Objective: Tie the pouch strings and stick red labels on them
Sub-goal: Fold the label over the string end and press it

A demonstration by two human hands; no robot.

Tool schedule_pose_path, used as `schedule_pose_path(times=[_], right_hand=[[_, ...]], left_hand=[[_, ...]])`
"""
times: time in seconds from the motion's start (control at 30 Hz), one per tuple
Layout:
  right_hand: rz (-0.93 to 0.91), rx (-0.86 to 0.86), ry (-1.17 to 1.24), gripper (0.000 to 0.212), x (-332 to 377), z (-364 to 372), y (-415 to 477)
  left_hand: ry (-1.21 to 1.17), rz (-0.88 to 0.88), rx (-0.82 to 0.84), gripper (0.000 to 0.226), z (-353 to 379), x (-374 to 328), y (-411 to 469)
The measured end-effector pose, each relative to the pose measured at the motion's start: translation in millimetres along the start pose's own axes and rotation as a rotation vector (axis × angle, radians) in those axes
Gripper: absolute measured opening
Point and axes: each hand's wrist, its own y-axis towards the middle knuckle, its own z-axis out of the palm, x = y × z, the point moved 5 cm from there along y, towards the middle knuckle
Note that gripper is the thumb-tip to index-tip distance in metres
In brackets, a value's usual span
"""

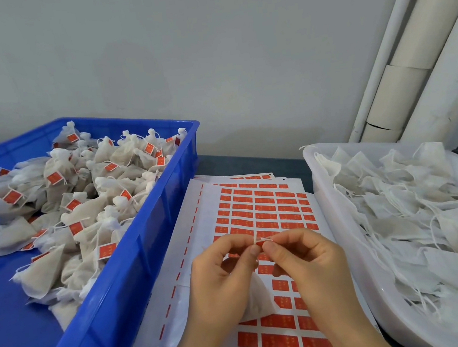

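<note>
The left hand (pixel 223 269) and right hand (pixel 309 260) meet above the white sheet of red stickers (pixel 256 209) on the dark table (pixel 249 161), wrists low and knuckles raised. Their fingers (pixel 253 250) are clamped on a small red label (pixel 259 243), seemingly folded over the thin white string (pixel 255 236). The white mesh pouch (pixel 258 299) hangs between the palms.

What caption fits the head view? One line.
The left hand and right hand pinch a red label onto a pouch string.
</note>
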Motion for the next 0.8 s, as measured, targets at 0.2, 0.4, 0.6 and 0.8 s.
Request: schedule_pose_path(times=[0.2, 0.4, 0.6, 0.8], right_hand=[[0.01, 0.03, 0.042, 0.016, 0.5, 0.9, 1.1], [-0.111, 0.101, -0.075, 0.011, 2.3, 8.7, -1.6], [-0.133, 0.099, -0.052, 0.022, 4.9, 6.1, -2.3], [-0.208, 0.043, -0.147, 0.008, 8.2, 5.0, -3.1]], left_hand=[[-0.033, 0.007, -0.014, 0.02, -1.6, -2.1, -0.5], [-0.031, -0.016, 0.018, 0.019, 2.7, -1.9, -1.1], [-0.02, -0.043, 0.066, 0.016, 6.1, -0.4, -1.6], [0.08, -0.05, 0.116, 0.022, 9.0, -0.7, -3.5]])
